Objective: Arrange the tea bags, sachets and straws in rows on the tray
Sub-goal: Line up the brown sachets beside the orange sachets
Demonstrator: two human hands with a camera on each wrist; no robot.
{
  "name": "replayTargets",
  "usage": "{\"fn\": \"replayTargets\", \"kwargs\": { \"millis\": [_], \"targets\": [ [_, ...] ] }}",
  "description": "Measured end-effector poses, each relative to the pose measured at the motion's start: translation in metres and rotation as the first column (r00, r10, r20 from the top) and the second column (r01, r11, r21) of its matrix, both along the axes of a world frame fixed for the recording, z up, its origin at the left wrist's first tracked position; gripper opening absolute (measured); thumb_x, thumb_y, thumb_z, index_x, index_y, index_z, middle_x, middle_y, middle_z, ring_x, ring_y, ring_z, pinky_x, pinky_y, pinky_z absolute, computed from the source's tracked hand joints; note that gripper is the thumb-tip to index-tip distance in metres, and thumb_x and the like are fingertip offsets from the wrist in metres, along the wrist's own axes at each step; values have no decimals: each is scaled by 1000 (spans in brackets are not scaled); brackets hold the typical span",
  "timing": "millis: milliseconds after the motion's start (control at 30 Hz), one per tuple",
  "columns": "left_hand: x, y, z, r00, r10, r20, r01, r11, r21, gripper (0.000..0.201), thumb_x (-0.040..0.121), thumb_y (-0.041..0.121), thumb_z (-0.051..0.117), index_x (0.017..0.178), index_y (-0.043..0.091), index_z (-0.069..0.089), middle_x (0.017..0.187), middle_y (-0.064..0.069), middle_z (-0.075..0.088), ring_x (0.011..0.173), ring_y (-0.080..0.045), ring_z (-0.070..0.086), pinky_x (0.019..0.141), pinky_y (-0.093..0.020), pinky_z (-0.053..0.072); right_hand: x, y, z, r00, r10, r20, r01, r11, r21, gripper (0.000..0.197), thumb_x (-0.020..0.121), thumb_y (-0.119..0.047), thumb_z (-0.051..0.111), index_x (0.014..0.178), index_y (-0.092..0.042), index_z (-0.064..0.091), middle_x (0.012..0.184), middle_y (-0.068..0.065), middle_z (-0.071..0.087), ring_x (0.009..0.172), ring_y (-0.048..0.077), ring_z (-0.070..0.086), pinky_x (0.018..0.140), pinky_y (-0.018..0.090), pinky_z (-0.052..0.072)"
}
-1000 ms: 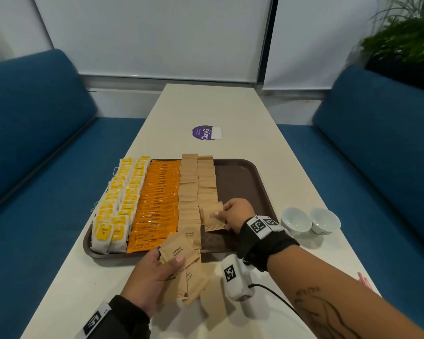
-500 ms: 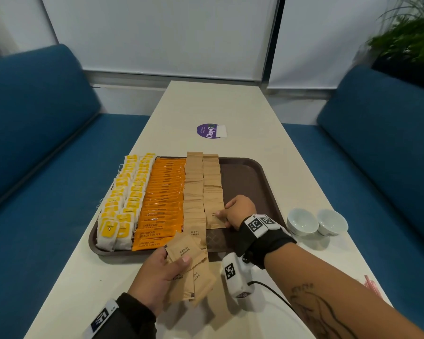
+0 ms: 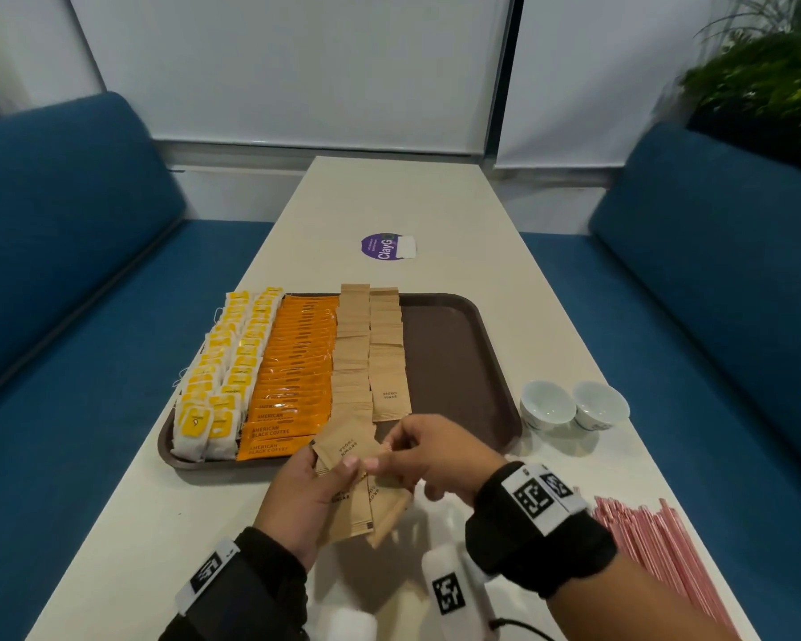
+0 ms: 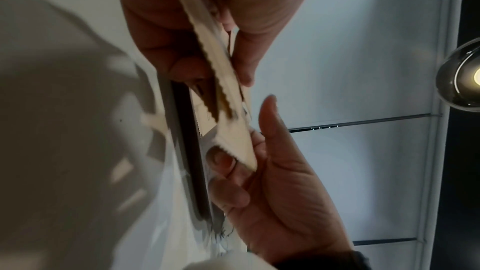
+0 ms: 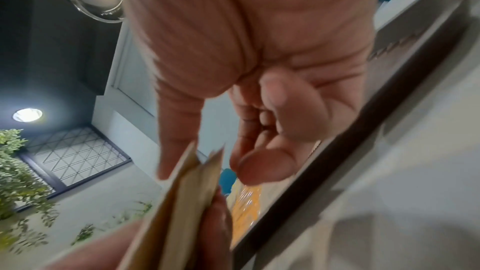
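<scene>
Left hand (image 3: 313, 495) grips the sachets (image 3: 350, 455) over the tray (image 3: 454, 363) near edge. Right hand (image 3: 428, 455), nearer the unfinished row, pinches the top sachet's right corner.

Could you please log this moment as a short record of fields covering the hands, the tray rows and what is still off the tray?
left hand: left hand grips a fan of brown sugar sachets over the table's near end
right hand: right hand pinches the fan's top edge
tray: brown tray, right part bare
rows, left to right: yellow tea bags, orange coffee sachets, brown sugar rows
off tray: pink straws on the table, right of the right wrist
nearby: two white cups
</scene>
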State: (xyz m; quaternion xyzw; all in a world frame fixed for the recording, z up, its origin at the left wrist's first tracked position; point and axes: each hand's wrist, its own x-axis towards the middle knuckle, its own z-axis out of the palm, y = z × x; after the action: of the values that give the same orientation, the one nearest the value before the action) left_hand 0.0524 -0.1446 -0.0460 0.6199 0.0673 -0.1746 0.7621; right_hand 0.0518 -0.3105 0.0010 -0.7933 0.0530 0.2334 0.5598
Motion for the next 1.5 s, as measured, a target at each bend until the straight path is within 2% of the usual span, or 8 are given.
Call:
{"fn": "replayTargets", "kwargs": {
  "millis": [400,567,733,867,1033,1200,1333,1500],
  "targets": [
    [-11,-6,-3,998,-53,-22,54,997,53,28,79,-3,65,103,9,57,96,-12,71,88,-28,67,71,-38,51,-7,-1,-5,925,-356,132,330,925,187,13,88,-9,62,77,-11,57,79,6,64,56,8,58,40,11,38],
    [-7,2,-3,998,-33,-44,35,998,54,28,79,0,65,104,11,56,101,-12,70,93,-30,65,75,-41,51,9,-6,-2,862,-486,141,455,866,206,11,95,-20,52,89,-13,57,97,9,66,77,19,61,42,21,42],
    [-4,7,1,997,-20,-74,20,1000,-3,26,81,-4,61,103,8,54,96,-13,70,82,-26,67,61,-34,51,23,-11,-7,847,-528,54,506,833,223,19,102,-28,38,102,-11,45,93,12,67,47,16,60,36,20,31],
    [0,14,-3,995,4,-98,-4,1000,0,30,81,-2,63,106,11,56,101,-13,69,90,-31,66,70,-41,52,35,-11,-18,840,-542,27,531,830,170,10,93,-4,50,99,-12,47,97,15,64,46,12,54,35,19,32],
    [4,20,-5,994,17,-105,-15,1000,19,28,81,0,64,105,12,57,101,-13,70,92,-32,66,72,-42,51,48,-11,-29,842,-524,128,524,851,37,21,84,-3,65,100,-13,55,101,6,65,66,8,56,50,16,44],
    [6,23,-4,995,16,-102,-12,999,40,27,80,3,66,103,15,57,99,-9,70,91,-30,66,72,-42,52,57,-9,-41,845,-493,208,512,858,-44,12,83,-10,69,89,-16,61,98,4,69,88,17,66,80,35,57],
    [7,21,-6,994,14,-111,-10,1000,28,27,80,1,65,102,13,57,97,-10,71,89,-30,66,69,-40,51,63,-8,-48,839,-500,215,525,847,-79,16,80,-12,73,87,-19,61,95,0,69,88,16,67,80,38,57],
    [9,20,-10,994,7,-113,0,998,69,29,78,5,68,103,15,57,100,-10,71,93,-32,66,84,-50,51,71,-8,-50,832,-525,179,543,836,-77,30,77,-7,75,87,-25,53,99,4,69,90,17,67,82,36,57]
  ]
}}
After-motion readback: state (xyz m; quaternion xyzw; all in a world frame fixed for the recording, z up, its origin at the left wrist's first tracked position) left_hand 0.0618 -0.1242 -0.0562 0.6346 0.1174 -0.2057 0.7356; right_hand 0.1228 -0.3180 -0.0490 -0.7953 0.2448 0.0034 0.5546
